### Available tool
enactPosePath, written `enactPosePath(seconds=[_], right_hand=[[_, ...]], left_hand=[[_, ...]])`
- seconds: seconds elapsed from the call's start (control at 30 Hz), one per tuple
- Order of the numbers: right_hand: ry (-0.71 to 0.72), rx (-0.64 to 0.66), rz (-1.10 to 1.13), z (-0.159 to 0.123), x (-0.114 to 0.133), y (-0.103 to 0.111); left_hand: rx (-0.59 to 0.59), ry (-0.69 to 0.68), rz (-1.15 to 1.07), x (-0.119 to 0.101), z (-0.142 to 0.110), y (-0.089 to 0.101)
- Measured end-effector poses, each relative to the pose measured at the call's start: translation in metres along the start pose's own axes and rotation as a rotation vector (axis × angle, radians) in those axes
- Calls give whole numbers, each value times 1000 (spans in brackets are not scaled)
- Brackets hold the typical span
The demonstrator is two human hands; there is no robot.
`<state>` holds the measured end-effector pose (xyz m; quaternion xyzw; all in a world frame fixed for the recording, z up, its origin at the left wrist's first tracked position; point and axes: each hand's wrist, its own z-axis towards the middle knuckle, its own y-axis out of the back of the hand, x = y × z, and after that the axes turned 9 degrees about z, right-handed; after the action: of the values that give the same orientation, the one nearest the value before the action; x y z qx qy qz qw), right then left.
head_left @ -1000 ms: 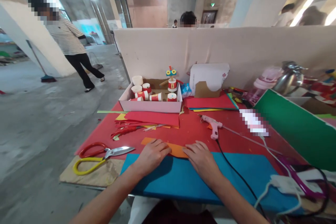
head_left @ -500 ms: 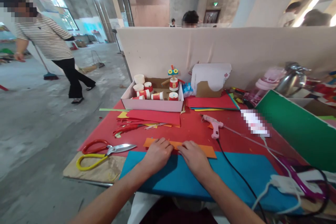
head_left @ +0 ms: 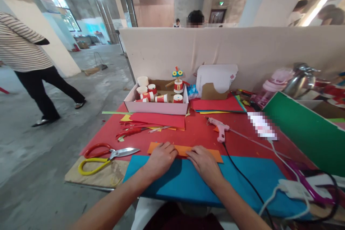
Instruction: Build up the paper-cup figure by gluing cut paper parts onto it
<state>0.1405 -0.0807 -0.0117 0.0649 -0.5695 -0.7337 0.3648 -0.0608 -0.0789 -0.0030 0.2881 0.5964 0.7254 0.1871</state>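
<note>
A long orange paper strip (head_left: 181,149) lies crosswise at the front of the table, over the far edge of a blue sheet (head_left: 250,176). My left hand (head_left: 164,155) presses on its left half with fingers bent and held together. On the right half, my right hand (head_left: 202,160) has its fingertips and thumb closed at the strip's near edge. A narrow stretch of orange shows between the hands. Left of them rest scissors (head_left: 114,153) with one red and one yellow handle. A pink glue gun (head_left: 220,129) lies beyond my right hand.
Red paper sheets (head_left: 161,119) lie behind the strip, before a box (head_left: 156,107) of paper cups and a cup figure. A black cord (head_left: 244,178) crosses the blue sheet. At right stand a green panel (head_left: 304,133) and a phone (head_left: 261,125). A person (head_left: 29,54) walks at left.
My right hand has slid slightly right along the strip's near edge, while my left hand stays in place. The walking person has moved left, nearer the picture's edge.
</note>
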Motion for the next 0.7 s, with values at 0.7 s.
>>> enactPosePath(seconds=[0.7], right_hand=[[19,-149,91,-36,-5,13]], left_hand=[[94,236,2,88,-24,46]])
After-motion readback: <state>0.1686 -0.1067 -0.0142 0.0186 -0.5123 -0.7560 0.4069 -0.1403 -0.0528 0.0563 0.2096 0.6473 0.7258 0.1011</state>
